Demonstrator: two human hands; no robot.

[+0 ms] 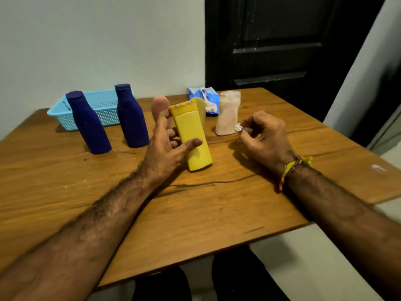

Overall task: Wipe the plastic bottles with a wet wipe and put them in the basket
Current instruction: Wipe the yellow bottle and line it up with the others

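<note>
i see the wooden counter (195, 213) carrying everything. the light blue basket (102, 109) sits at its far left, with two dark blue bottles (91, 124) upright just in front. my left hand (167, 146) grips the yellow bottle (193, 135) tilted near the middle, thumb across its front. my right hand (264, 137) pinches a crumpled wet wipe (239, 127) in curled fingers, just beside it.
</note>
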